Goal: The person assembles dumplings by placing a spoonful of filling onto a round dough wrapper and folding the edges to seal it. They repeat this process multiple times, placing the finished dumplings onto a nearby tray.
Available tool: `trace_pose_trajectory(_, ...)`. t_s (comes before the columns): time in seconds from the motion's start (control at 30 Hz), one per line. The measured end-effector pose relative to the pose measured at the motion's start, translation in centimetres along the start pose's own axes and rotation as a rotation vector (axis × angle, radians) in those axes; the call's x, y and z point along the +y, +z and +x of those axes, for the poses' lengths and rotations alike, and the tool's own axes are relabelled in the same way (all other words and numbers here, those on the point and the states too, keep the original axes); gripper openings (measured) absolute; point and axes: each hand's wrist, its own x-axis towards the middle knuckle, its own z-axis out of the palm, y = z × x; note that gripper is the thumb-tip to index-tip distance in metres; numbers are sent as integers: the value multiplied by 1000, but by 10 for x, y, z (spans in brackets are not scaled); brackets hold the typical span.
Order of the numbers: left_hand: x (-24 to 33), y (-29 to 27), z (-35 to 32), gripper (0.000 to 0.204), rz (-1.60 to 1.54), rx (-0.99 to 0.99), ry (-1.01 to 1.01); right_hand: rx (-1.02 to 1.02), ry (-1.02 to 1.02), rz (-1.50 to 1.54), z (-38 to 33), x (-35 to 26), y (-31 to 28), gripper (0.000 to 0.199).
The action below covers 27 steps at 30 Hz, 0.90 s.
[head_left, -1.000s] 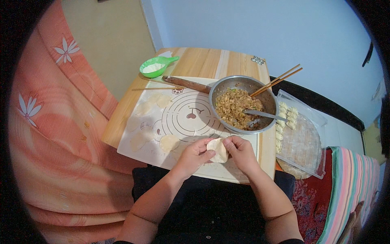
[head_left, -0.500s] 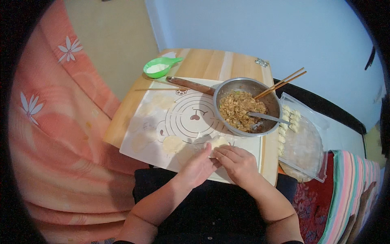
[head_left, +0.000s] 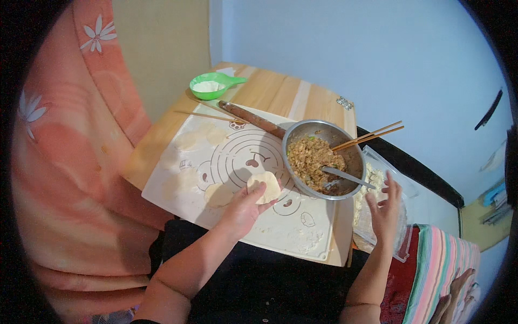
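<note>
A round dumpling wrapper [head_left: 264, 187] lies flat in the left hand [head_left: 244, 209], cupped on the fingers near the middle of the frame, just above the pale silicone pastry mat [head_left: 189, 178] and close beside the steel bowl of minced filling [head_left: 315, 159]. The right hand [head_left: 386, 210] is spread open and holds nothing; it hovers at the right of the frame over a clear plastic tray [head_left: 402, 186] where finished dumplings [head_left: 372, 181] sit in a row, partly hidden by the hand. A grey spoon [head_left: 345, 176] rests in the filling with its handle pointing toward that hand, and a pair of wooden chopsticks [head_left: 369, 136] lies across the bowl's far rim. More flat wrappers [head_left: 218, 195] wait on the mat, one just left of the left hand, others fainter toward the upper left. A wooden rolling pin [head_left: 253, 119] lies along the mat's top edge, with a green scoop of flour [head_left: 210, 85] beyond it at the table's [head_left: 302, 97] far corner

The likely trouble is the thin wrapper: held on the fingertips alone, it could sag, fold on itself or slip onto the mat if the hand tilts. The bowl sits near the table's right edge, so a careless knock from the open right hand could shift it or flick the spoon out. The tray overhangs the table beside a striped cloth [head_left: 437, 270], and pressing on it might tip the dumplings
</note>
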Motion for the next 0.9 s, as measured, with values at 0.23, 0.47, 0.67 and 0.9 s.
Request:
trace_pose_trajectory(0.23,-1,-1,8,36,-66,-19,-63,-321,-141,-200,34,5,9,24)
trace_pose_trajectory(0.47,1,2,12,35,-48,-35,-76,-396,-201,32,57,-22,28,20)
trace_pose_trajectory(0.67,3,5,15,35,-62,-8,-75,-295,-388,-59,56,-20,48,14)
trace_pose_trajectory(0.9,6,3,12,35,-42,9,-51,-229,-412,-91,43,-18,33,9)
